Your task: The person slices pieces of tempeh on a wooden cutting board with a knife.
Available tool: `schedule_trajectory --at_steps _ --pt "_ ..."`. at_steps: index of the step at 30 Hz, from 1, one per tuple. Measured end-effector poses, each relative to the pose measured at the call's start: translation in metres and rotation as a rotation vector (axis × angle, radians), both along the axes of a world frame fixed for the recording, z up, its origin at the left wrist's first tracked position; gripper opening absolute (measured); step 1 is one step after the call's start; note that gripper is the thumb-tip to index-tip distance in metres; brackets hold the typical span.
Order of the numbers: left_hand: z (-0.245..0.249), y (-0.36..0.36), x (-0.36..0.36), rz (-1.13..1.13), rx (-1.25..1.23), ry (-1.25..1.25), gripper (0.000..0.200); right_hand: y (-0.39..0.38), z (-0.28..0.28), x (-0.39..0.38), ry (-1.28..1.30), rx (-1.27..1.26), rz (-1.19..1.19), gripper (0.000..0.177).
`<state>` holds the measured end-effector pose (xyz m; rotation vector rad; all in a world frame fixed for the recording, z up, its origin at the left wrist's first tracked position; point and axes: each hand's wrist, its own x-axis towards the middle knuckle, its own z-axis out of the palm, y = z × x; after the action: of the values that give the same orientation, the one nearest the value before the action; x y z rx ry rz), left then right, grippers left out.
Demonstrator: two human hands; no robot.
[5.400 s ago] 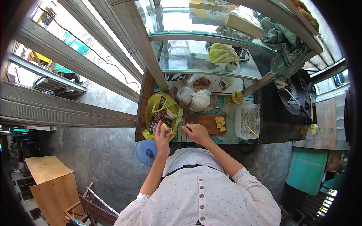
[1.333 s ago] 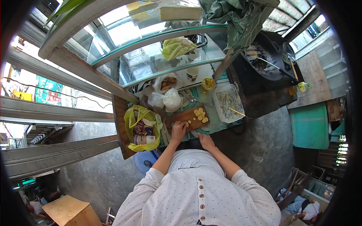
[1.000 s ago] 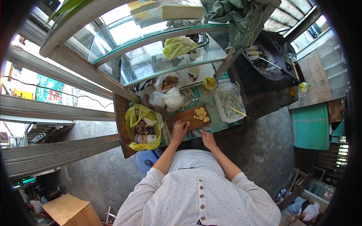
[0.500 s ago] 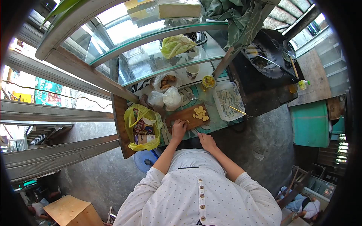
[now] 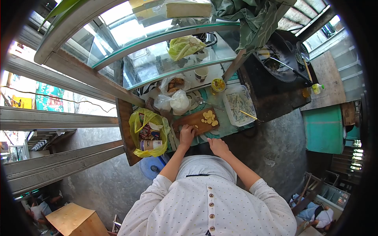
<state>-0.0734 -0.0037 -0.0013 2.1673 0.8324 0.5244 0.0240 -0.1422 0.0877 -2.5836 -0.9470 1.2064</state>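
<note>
My left hand [image 5: 186, 135] is closed at the left end of a brown cutting board [image 5: 191, 118], its fingers pressed on a small pale piece [image 5: 195, 127]. Several round yellowish slices [image 5: 208, 117] lie on the board's right part. My right hand [image 5: 217, 146] is closed near the counter's front edge, beside the board; a short bit of a blade [image 5: 204, 137] shows at its fingertips, and the handle is hidden in the fist. A white plastic bag [image 5: 180, 103] sits behind the board.
A yellow bag [image 5: 136, 133] with packets stands at the left. Right of the board are a clear tub [image 5: 239, 105] with a yellow stick and a jar [image 5: 217, 85]. A black wok [image 5: 275, 65] is at the back right. Cabbage [image 5: 186, 47] rests on the glass shelf.
My hands have barely moved; the right one is turned slightly. The view has shifted a little.
</note>
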Motion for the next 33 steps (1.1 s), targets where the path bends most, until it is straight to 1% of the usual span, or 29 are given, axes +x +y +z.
schedule_trajectory --at_steps 5,7,11,13,16,19,26,31,33 --pt "-0.001 0.000 0.000 -0.005 0.027 -0.044 0.014 0.000 -0.010 0.000 0.021 0.042 -0.017 0.053" --pt "-0.003 -0.001 0.000 -0.007 0.016 -0.023 0.014 0.003 -0.004 0.001 0.053 0.000 -0.008 0.053" --pt "-0.001 0.001 -0.001 -0.037 -0.021 0.021 0.016 0.002 -0.014 0.005 0.087 0.026 -0.001 0.053" --pt "-0.002 0.001 -0.001 -0.039 -0.010 0.008 0.016 0.003 -0.011 0.006 0.117 -0.015 0.022 0.053" --pt "-0.001 0.003 -0.001 -0.044 0.004 0.003 0.017 0.002 -0.012 0.001 0.104 -0.001 -0.023 0.052" --pt "0.002 0.002 -0.001 -0.050 0.000 0.009 0.018 -0.001 -0.023 0.000 0.121 0.034 -0.038 0.052" --pt "-0.001 0.002 -0.001 -0.044 0.003 -0.017 0.019 -0.006 -0.038 0.003 0.133 0.030 -0.009 0.052" --pt "0.001 0.003 0.000 -0.041 0.000 -0.032 0.020 -0.018 -0.074 0.008 0.160 0.177 -0.057 0.054" --pt "0.000 0.005 0.001 -0.040 -0.005 -0.027 0.020 -0.023 -0.077 0.009 0.150 0.166 -0.065 0.054"
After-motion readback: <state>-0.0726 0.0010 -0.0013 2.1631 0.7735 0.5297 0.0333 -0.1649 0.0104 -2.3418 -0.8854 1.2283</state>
